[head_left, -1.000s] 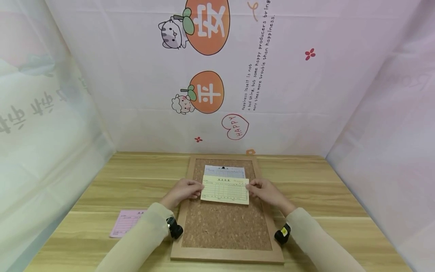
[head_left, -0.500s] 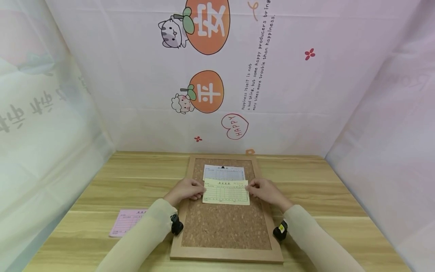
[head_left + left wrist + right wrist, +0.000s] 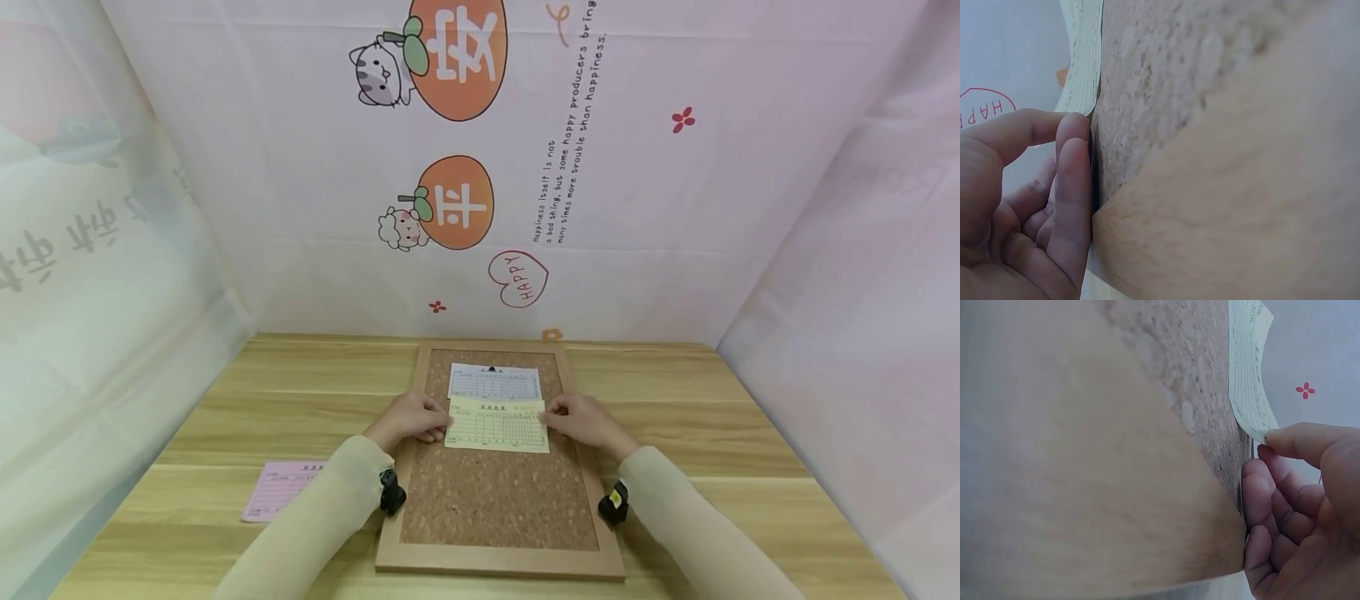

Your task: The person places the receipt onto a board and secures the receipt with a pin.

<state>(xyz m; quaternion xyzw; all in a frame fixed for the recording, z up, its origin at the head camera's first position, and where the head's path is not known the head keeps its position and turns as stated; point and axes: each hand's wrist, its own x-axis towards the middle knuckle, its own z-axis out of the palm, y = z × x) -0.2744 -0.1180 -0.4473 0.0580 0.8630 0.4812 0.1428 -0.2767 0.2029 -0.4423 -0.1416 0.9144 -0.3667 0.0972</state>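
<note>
a person's left hand [image 3: 408, 419] and right hand [image 3: 583, 419] each pinch a side edge of a yellow form [image 3: 497, 423], held flat on the cork board [image 3: 495, 500] near the bench's far edge, just below a pinned white form [image 3: 494, 382]. keeping it level and square likely matters. both forearms angle inward, fingers curled.

On the backdrop [image 3: 675, 208] ahead of me a red heart [image 3: 519, 279] reads "HAPPY", and a slanted line reads "Happiness itself is not a bad thing". The print on the yellow slip [image 3: 497, 423] I pinch is too small to read.
</note>
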